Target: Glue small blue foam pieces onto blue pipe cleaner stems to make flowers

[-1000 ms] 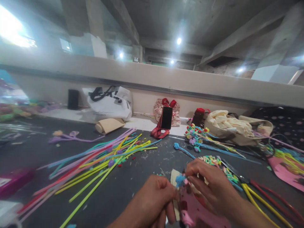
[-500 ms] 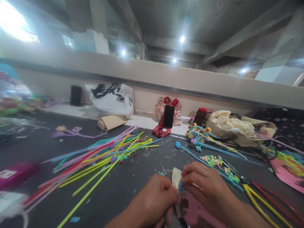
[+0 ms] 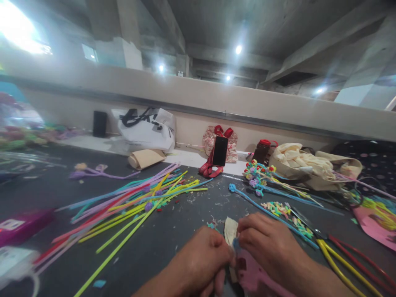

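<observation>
At the bottom centre, my left hand is closed in a pinch, and what it grips is hidden behind its fingers. Close beside it, my right hand has its fingers bent round a small light-blue piece, mostly hidden. A cream scrap stands between the hands. Below the right palm is a pink object, partly covered. A blue fuzzy stem with a knotted end lies just beyond my right hand.
Many coloured stems spread over the dark table on the left. Scissors with yellow and red handles lie right, near cut pieces. A phone, white bag, bottle and cloth bag stand behind.
The view has shifted very slightly. Both hands stay close together in nearly the same place, with only small finger movement.
</observation>
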The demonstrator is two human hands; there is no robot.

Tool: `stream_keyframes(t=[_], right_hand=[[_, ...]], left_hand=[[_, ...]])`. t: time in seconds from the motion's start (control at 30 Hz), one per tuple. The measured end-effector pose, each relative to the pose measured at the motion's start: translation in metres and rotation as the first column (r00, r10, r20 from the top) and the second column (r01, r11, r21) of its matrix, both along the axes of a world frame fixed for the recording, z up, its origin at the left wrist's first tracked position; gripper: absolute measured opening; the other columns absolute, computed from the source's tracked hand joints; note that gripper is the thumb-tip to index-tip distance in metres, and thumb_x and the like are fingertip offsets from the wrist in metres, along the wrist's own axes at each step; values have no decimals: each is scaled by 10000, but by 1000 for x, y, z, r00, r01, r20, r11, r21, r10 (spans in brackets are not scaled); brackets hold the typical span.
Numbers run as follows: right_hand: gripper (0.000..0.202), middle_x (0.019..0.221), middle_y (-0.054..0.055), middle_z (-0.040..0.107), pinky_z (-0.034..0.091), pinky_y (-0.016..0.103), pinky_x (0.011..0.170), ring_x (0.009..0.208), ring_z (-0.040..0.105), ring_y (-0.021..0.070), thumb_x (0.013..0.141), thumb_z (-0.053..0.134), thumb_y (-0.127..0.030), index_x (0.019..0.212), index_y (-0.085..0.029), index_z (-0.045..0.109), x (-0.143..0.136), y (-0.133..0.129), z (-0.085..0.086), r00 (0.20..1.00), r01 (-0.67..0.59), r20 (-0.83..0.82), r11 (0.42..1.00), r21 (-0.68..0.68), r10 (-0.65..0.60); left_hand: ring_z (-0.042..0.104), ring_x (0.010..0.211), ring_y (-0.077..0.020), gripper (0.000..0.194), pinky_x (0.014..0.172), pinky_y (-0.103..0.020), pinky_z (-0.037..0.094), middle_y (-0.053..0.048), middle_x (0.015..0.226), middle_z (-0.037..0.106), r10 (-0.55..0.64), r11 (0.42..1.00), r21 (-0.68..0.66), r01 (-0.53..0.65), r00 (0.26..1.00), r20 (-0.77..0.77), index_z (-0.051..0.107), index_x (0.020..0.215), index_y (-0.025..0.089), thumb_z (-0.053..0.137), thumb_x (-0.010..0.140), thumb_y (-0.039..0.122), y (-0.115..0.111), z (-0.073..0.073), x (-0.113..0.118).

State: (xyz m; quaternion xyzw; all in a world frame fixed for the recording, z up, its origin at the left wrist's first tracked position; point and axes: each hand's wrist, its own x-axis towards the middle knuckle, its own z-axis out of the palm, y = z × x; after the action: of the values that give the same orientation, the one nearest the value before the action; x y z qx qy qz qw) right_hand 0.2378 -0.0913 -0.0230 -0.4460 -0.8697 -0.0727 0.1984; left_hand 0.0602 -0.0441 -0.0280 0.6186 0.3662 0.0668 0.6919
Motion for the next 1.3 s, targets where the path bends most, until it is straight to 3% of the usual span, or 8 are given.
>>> stream_keyframes(t=[0.53,0.73,0.83,0.97,1.17,1.3], right_hand=[[194,851,54,611,419,278,603,714,533,158,850,400,-142,801,-179,585,-1,0,0,997,-27,71,1000,-3,27],[213,922,66,623,454,250,676,809,573,153,828,442,-120,968,-189,586,8,-2,12,994,-7,-112,996,84,17],[247,973,73,610,459,246,734,880,574,153,843,424,-128,1028,-201,570,16,-3,21,962,30,-272,1000,9,-27],[207,886,57,635,467,258,706,828,591,159,843,444,-174,955,-207,616,20,0,22,887,80,-442,989,-128,-129],[190,778,26,654,458,256,631,727,594,157,828,466,-259,860,-203,644,13,2,18,783,83,-561,939,-333,-268],[191,777,19,650,460,252,640,719,590,152,813,480,-275,862,-198,648,8,2,16,711,42,-634,918,-395,-305]], left_hand=[[266,172,-56,201,198,-154,147,69,277,414,10,999,-47,-8,999,47,559,568,150,378,631,211,-1,1,1],[283,174,-55,210,208,-148,147,65,284,432,44,995,-93,-39,998,52,587,625,135,411,651,246,1,10,0],[292,178,-55,228,219,-145,149,55,290,454,62,988,-151,-44,992,112,592,646,135,432,662,296,3,12,-2],[295,184,-46,211,247,-137,150,44,284,468,82,983,-177,-49,980,183,581,629,129,462,645,302,6,9,-4],[282,195,-40,262,280,-147,148,29,277,472,55,984,-176,-3,954,294,580,630,120,463,662,352,12,2,-2],[308,233,-39,287,315,-146,165,32,296,479,22,993,-119,13,958,285,579,644,124,479,674,392,14,1,-2]])
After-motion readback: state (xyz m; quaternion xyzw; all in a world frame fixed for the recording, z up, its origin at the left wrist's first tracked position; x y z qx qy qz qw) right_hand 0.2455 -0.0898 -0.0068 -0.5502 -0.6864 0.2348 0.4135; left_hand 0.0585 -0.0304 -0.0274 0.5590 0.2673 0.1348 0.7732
